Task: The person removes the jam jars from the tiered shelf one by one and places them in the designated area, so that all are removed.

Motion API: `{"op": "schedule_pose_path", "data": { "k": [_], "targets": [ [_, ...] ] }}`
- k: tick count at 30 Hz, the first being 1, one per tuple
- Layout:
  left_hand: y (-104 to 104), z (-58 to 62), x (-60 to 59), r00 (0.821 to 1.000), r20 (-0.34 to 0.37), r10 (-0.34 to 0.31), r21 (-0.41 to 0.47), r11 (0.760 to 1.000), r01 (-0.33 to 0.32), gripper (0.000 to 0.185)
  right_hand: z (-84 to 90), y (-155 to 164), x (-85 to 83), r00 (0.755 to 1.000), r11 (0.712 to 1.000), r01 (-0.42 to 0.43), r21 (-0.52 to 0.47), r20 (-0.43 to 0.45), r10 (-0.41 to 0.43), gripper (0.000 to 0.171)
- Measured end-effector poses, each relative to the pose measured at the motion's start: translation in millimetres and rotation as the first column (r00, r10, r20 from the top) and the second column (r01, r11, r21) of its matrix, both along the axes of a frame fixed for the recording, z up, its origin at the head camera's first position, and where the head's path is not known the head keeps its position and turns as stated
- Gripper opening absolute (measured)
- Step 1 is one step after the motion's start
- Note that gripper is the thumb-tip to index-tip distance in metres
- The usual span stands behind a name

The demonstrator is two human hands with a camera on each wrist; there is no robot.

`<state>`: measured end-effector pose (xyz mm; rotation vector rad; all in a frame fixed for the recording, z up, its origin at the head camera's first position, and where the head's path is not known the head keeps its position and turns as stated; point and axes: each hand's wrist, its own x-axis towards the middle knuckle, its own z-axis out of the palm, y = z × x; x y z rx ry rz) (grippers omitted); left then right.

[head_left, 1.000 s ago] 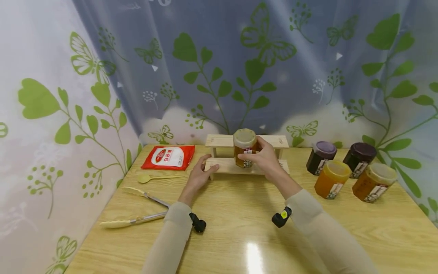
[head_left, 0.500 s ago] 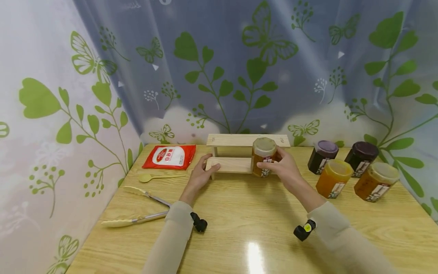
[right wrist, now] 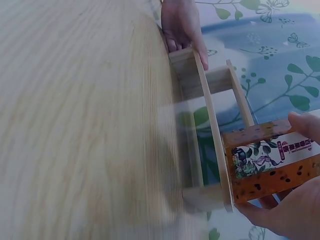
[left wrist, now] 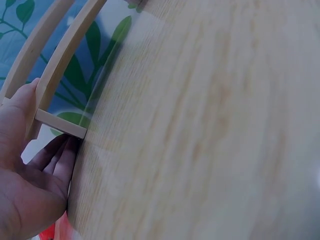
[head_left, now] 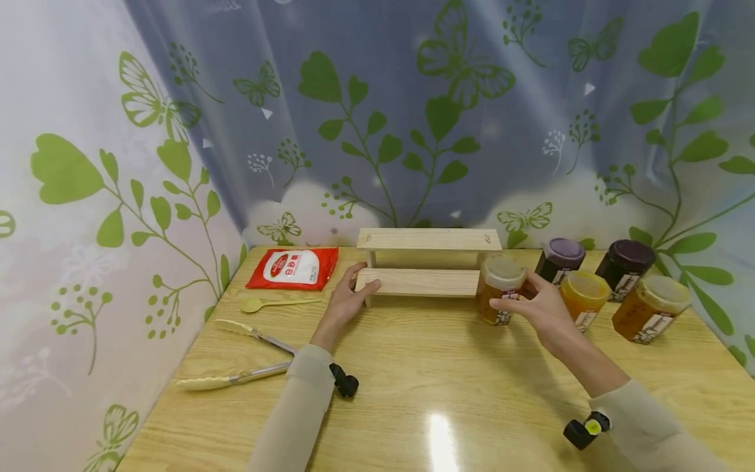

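A jar of amber contents with dark specks and a pale lid (head_left: 500, 292) is at the right end of a two-step wooden shelf (head_left: 427, 282). My right hand (head_left: 545, 311) grips its side, thumb at the front. The jar overlaps the lower step's end in the head view; in the right wrist view the jar (right wrist: 272, 155) appears against the edge of the board. With its thumb on the lower board, my left hand (head_left: 344, 303) holds the shelf's left end. The left wrist view shows that hand's other fingers (left wrist: 60, 160) beside the shelf leg.
Several jars stand on the right: purple-lidded (head_left: 560, 259), dark-lidded (head_left: 625, 269), yellow-lidded (head_left: 584, 298) and pale-lidded (head_left: 651, 308). On the left lie a red-and-white packet (head_left: 293, 269), a yellow spoon (head_left: 277, 303) and open tongs (head_left: 259, 373). A patterned curtain (head_left: 377, 131) hangs behind the table.
My right hand has carried the jar from the middle of the shelf rightward and nearer, to the shelf's right end. The left hand stays on the shelf's left end.
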<state>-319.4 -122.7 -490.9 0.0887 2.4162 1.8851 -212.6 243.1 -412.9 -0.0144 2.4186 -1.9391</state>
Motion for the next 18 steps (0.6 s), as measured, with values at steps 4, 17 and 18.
{"op": "schedule_pose_path", "data": {
  "k": [4, 17, 18],
  "targets": [
    [0.8, 1.4, 2.0, 1.0, -0.009, -0.001, -0.02, 1.0, 0.001, 0.07, -0.3, 14.5, 12.5, 1.0, 1.0, 0.009, 0.03, 0.006, -0.009, 0.098],
    [0.6, -0.8, 0.2, 1.0, -0.015, -0.001, -0.031, 1.0, 0.0, 0.07, -11.0, 59.3, 54.9, 1.0, 0.988, 0.029, 0.149, -0.011, -0.028, 0.089],
    [0.5, -0.7, 0.1, 1.0, -0.016, 0.001, -0.035, 0.999, -0.001, 0.07, -11.8, 63.1, 57.5, 0.999, 0.987, 0.034, 0.156, -0.016, -0.032, 0.089]
  ]
}}
